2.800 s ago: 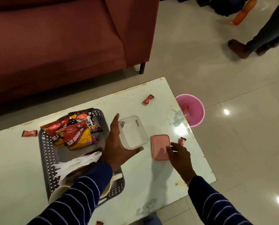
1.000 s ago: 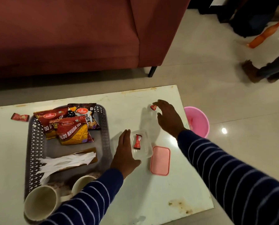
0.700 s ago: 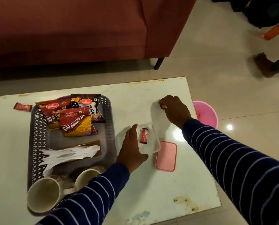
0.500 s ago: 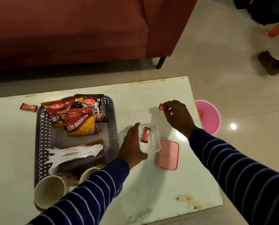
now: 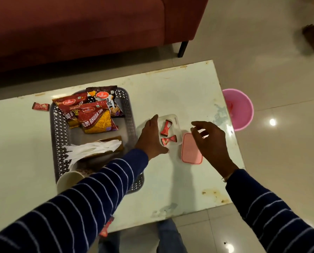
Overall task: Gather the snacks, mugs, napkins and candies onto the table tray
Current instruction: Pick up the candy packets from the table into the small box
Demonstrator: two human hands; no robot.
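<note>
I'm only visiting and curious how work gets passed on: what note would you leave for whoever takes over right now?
Left hand holds the clear box beside the tray; right hand open and empty above the pink lid.
Done: snack packs, napkins and a mug on the tray; two candies in the box.
Left: loose candy left of the tray, another candy at the near edge of the table; then probably lid on, box onto tray.

Pale stained table (image 5: 170, 88) with grey tray (image 5: 129, 110), clear box (image 5: 177, 123), pink lid (image 5: 190, 152), loose candy (image 5: 40, 106), perhaps a second candy (image 5: 105, 229) at the near edge.
</note>
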